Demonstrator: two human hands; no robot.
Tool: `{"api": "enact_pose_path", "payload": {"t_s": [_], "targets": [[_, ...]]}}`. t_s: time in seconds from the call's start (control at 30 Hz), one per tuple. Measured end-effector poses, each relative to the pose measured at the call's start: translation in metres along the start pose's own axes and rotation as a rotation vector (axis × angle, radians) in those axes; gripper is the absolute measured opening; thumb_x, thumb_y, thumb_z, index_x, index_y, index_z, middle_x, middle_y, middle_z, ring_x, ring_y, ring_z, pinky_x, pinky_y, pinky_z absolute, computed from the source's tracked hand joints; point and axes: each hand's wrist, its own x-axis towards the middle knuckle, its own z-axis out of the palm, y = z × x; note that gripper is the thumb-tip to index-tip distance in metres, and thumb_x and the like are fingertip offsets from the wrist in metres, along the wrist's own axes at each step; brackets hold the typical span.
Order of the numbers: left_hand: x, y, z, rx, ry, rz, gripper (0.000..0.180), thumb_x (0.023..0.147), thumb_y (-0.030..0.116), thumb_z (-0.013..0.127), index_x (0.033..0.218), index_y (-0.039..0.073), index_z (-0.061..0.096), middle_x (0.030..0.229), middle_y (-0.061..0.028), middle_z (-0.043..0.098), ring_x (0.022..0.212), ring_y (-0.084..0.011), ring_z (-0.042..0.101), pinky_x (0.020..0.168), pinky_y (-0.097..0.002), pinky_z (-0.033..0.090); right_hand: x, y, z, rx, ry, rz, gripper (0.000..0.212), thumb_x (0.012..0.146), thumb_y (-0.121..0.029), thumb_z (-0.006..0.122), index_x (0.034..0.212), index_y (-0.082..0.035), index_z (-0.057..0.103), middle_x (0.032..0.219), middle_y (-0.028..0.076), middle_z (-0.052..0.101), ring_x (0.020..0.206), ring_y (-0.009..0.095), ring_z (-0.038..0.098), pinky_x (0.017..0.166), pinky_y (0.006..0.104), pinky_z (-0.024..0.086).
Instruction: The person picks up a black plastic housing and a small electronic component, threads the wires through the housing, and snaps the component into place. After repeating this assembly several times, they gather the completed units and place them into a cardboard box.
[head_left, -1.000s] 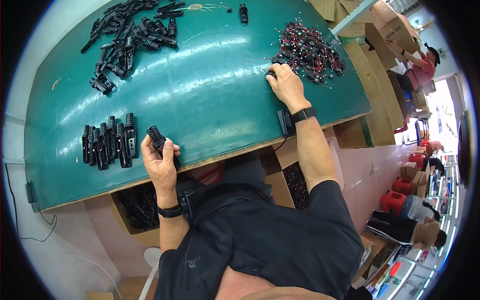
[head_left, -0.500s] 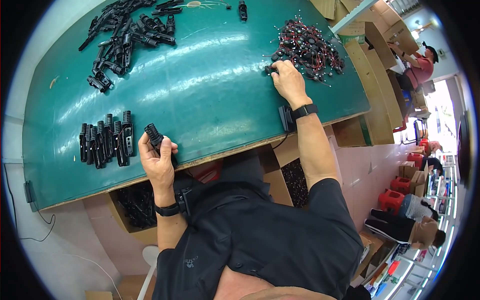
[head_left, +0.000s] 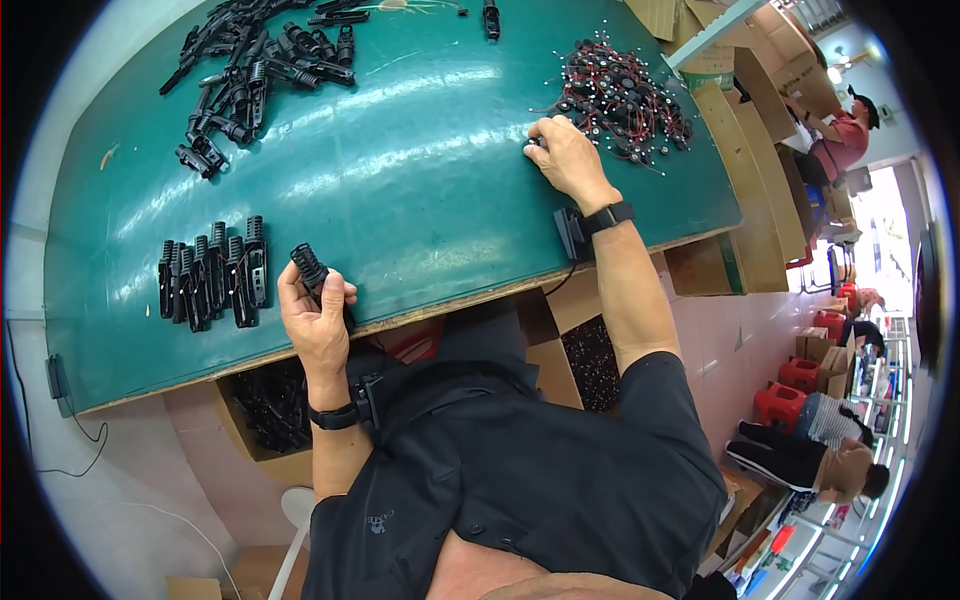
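Note:
My left hand point(head_left: 320, 320) is closed around a black plastic housing point(head_left: 308, 262) near the table's front edge. The ribbed, spring-like end of the housing sticks up past the fingers; its lower part is hidden by the hand. My right hand point(head_left: 570, 160) reaches over the table with its fingertips pinched on a small black round part point(head_left: 535, 143), mostly covered by the fingers. Just beyond it lies a pile of small black discs with red and black wires point(head_left: 620, 95). Left of my left hand, several similar black housings point(head_left: 215, 275) lie side by side in a row.
A large heap of black housings point(head_left: 250, 75) covers the far left of the green table point(head_left: 420, 200); one more housing point(head_left: 491, 20) lies at the far edge. Cardboard boxes point(head_left: 745, 180) stand at the right. An open box of black parts point(head_left: 270, 410) sits below. Other people work at far right.
My right hand has shifted slightly left and drawn its fingers further over the small round part. My left hand still holds the housing in the same place.

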Motion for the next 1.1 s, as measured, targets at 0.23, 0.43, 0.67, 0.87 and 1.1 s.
{"api": "enact_pose_path", "payload": {"t_s": [0.23,0.43,0.67,0.87,1.1], "targets": [[0.002,-0.001,0.0,-0.003,-0.017,0.003,0.04,0.104,0.009,0.071,0.138,0.001,0.051,0.102,-0.006,0.064,0.083,-0.0129,0.067,0.072,-0.0277,0.058,0.007,0.02,-0.014,0.817,0.119,0.283,0.015,0.101,-0.016,0.074,0.11,-0.005,0.071,0.084,0.003,0.071,0.068,0.009,0.063,0.06,0.0248,0.048],[0.002,0.001,-0.002,0.016,-0.044,-0.023,0.04,0.107,0.011,0.067,0.142,0.001,0.051,0.104,-0.0061,0.064,0.083,-0.0127,0.065,0.072,-0.0284,0.056,0.004,0.012,-0.028,1.341,0.05,0.298,0.015,0.104,-0.01,0.068,0.118,-0.005,0.068,0.088,0.006,0.073,0.066,0.009,0.063,0.061,0.024,0.051],[0.003,0.008,0.003,-0.027,-0.068,-0.066,0.051,0.104,0.01,0.071,0.149,0.003,0.048,0.106,-0.0058,0.067,0.088,-0.0121,0.066,0.077,-0.0275,0.057,-0.013,-0.055,-0.02,1.626,-0.1,0.394,0.025,0.105,-0.007,0.061,0.13,-0.003,0.062,0.097,0.013,0.072,0.068,0.014,0.067,0.062,0.0299,0.058],[-0.004,0.006,-0.004,0.263,-0.173,0.076,0.054,0.1,0.011,0.077,0.148,0.005,0.053,0.105,-0.0024,0.064,0.088,-0.0118,0.06,0.078,-0.027,0.052,-0.026,-0.118,-0.026,1.754,-0.254,0.184,0.026,0.106,-0.012,0.06,0.13,-0.001,0.061,0.097,0.015,0.071,0.069,0.016,0.067,0.063,0.0292,0.057],[-0.003,0.014,-0.013,0.403,-0.28,0.221,0.059,0.09,0.007,0.084,0.144,0.005,0.06,0.106,-0.0042,0.064,0.087,-0.0174,0.06,0.084,-0.0294,0.051,-0.044,-0.179,-0.062,1.727,-0.374,-0.163,0.034,0.106,-0.022,0.065,0.128,0.004,0.059,0.096,0.016,0.07,0.07,0.016,0.066,0.063,0.0276,0.054]]}}
